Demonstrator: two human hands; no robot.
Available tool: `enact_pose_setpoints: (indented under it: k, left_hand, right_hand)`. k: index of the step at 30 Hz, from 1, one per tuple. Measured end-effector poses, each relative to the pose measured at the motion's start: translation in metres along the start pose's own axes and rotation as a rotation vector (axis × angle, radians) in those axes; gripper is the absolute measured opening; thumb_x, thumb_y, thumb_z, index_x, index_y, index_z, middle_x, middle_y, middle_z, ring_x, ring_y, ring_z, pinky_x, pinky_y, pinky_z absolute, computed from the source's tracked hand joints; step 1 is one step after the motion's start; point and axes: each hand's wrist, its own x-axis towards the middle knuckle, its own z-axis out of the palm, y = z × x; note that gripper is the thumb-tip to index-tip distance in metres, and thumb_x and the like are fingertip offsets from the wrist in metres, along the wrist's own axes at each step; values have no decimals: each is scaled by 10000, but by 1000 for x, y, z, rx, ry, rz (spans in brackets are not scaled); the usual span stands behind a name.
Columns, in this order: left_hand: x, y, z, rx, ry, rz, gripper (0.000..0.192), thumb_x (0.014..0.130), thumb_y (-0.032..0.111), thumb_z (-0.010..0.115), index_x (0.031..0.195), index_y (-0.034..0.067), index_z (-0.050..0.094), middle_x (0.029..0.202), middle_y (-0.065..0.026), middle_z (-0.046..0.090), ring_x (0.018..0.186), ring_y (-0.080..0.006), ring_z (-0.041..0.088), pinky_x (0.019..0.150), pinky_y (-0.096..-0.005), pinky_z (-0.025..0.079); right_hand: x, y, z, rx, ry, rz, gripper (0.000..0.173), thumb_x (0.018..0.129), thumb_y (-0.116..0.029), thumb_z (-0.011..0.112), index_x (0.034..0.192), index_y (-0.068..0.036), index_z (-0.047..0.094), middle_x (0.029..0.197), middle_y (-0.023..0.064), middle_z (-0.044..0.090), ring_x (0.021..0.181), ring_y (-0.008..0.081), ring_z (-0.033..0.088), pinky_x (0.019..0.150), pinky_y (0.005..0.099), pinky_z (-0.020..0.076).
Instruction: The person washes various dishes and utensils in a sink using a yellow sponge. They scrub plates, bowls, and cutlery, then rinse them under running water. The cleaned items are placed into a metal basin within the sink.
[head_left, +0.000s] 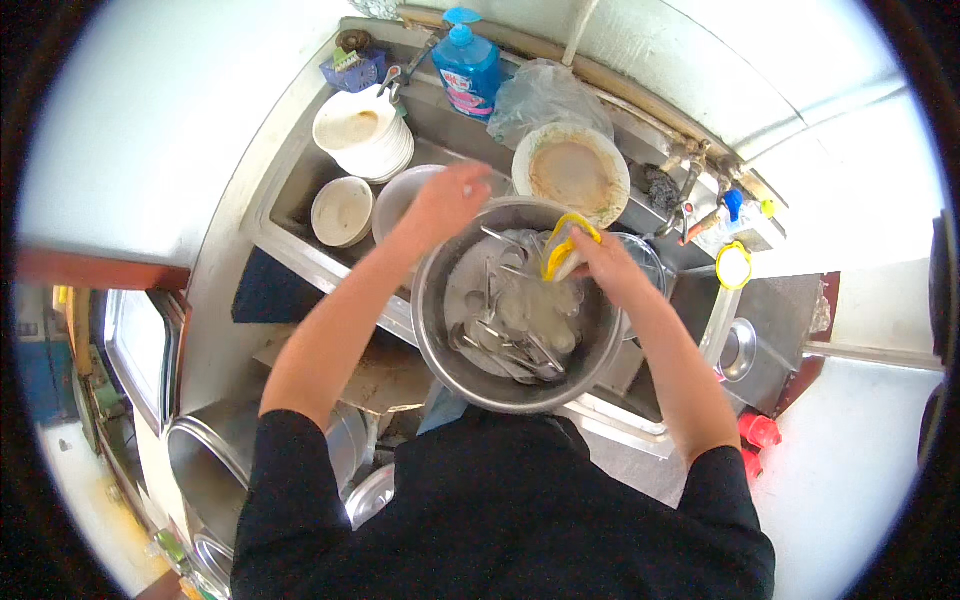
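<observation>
A large stainless steel basin (517, 401) sits over the sink in front of me, holding cloudy, sudsy water with several spoons (487, 292) and other metal utensils. Above its right part, my right hand (600, 259) grips a yellow-edged scrubbing cloth (562, 247). My left hand (455, 193) is raised over the basin's upper left edge, near a white bowl (401, 195); its fingers are partly bent, and whether they hold anything I cannot tell. Just beyond the basin lies a soiled white plate (574, 172) with green marks round its rim.
Stacked white bowls (375, 142) and a smaller bowl stack (343, 211) stand in the left sink. Behind are a blue detergent bottle (466, 71), a clear plastic bag (547, 97) and a purple basket (356, 73). Faucets (690, 184) and a yellow-rimmed strainer (733, 266) are at the right.
</observation>
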Motion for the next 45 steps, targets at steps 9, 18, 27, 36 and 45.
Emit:
enact_pose_setpoints:
  k: [9, 18, 27, 36, 45]
  left_hand:
    - [170, -32, -105, 483, 428, 474, 422, 871, 54, 543, 1286, -22, 511, 1380, -194, 498, 1267, -363, 474, 1043, -429, 409]
    - [198, -59, -106, 575, 278, 619, 409, 860, 3, 485, 1265, -40, 518, 1301, -193, 544, 1223, -340, 518, 1037, -404, 432]
    - [197, -38, -106, 583, 93, 500, 450, 847, -7, 514, 1295, -33, 501, 1335, -211, 525, 1235, -357, 513, 1045, -410, 424]
    - [155, -13, -80, 303, 411, 359, 493, 988, 324, 492, 1333, -28, 504, 1422, -227, 462, 1317, -352, 452, 1101, -402, 361]
    - [-94, 28, 66, -1481, -43, -884, 376, 1037, 273, 452, 1285, -3, 510, 1221, -105, 605, 1111, -239, 602, 962, -398, 486]
  right_hand:
    - [104, -142, 48, 800, 0, -284, 357, 950, -117, 552, 1270, 16, 468, 1228, 158, 552, 1128, 307, 573, 976, 465, 482]
    - [201, -214, 73, 730, 80, -366, 294, 922, 26, 436, 1206, 101, 441, 1183, 231, 530, 1107, 366, 565, 987, 462, 481]
    - [201, -222, 77, 860, -8, -384, 276, 914, 36, 425, 1182, 100, 442, 1147, 223, 532, 1073, 367, 572, 968, 477, 485]
    - [77, -156, 67, 902, 11, -301, 279, 930, -47, 582, 1156, 96, 501, 1134, 200, 589, 1055, 310, 613, 927, 436, 528]
    - [2, 32, 67, 13, 203, -177, 355, 941, -295, 596, 1143, -4, 582, 1099, 170, 644, 929, 276, 637, 825, 397, 517]
